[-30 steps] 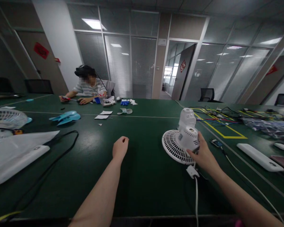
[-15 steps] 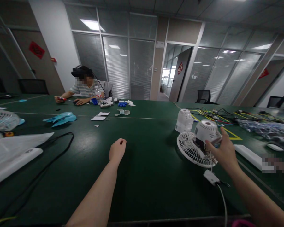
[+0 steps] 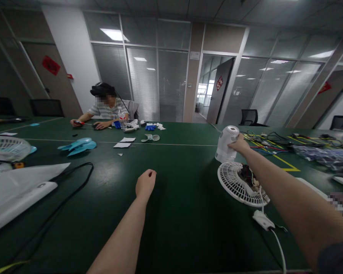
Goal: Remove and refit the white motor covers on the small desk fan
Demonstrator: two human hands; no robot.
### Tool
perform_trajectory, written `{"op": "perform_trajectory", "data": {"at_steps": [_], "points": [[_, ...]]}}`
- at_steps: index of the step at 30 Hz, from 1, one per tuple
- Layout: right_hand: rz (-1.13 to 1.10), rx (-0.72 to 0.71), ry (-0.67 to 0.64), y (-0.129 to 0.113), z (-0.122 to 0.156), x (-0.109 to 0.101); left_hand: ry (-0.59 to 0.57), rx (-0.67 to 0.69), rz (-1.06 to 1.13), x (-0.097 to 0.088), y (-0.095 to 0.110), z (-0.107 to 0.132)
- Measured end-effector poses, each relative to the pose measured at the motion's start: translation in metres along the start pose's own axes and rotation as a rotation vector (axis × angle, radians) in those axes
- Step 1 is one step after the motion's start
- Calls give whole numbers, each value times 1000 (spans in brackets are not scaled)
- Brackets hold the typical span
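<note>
My right hand (image 3: 239,144) grips a white plastic fan motor housing (image 3: 232,130) with a vented top. It sits on or over another white housing (image 3: 224,154) that stands on the table, so the two read as one stack. Below my right forearm lies a white round fan grille (image 3: 228,182), its dark motor (image 3: 246,173) and wires uncovered. A white cord leads from it to a small white box (image 3: 263,220). My left hand (image 3: 145,184) is curled into a loose fist over the green table, apart from everything, with nothing visible in it.
Blue fan blades (image 3: 78,146), another grille (image 3: 8,148), a white plastic bag (image 3: 25,175) and a black cable (image 3: 74,186) lie at left. Across the table a person (image 3: 108,108) holds a screwdriver (image 3: 82,123). Wires (image 3: 270,146) and bagged parts (image 3: 317,154) lie at right.
My right hand has carried the housing from over the grille, back and left onto the standing one, exposing the motor. My left hand has kept its pose; the view has shifted slightly.
</note>
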State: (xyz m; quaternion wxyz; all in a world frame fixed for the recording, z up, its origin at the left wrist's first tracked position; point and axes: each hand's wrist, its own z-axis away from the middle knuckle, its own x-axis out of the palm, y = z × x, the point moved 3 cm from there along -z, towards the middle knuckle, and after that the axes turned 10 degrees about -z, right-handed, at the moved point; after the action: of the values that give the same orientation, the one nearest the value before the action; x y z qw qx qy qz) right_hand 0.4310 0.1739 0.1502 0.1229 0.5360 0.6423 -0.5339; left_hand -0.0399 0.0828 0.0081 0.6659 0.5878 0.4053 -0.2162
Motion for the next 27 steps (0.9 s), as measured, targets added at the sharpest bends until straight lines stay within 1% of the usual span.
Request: {"op": "perform_trajectory", "data": {"at_steps": [2, 4, 7, 12, 16, 20, 23, 27], "points": [[15, 64, -60, 9, 0, 10, -2, 6, -11, 1, 0, 0], [28, 99, -88, 14, 2, 15, -5, 12, -14, 1, 0, 1], [46, 118, -95, 13, 4, 18, -16, 15, -9, 2, -1, 0], [60, 133, -64, -8, 13, 22, -30, 15, -1, 1, -3, 0], [44, 131, -14, -29, 29, 35, -47, 27, 24, 1, -3, 1], [32, 105, 27, -51, 50, 53, -46, 34, 23, 2, -3, 2], [39, 89, 54, -65, 66, 72, -34, 35, 15, 3, -4, 1], [42, 77, 15, -76, 86, 100, -25, 31, -20, 5, -4, -1]]}}
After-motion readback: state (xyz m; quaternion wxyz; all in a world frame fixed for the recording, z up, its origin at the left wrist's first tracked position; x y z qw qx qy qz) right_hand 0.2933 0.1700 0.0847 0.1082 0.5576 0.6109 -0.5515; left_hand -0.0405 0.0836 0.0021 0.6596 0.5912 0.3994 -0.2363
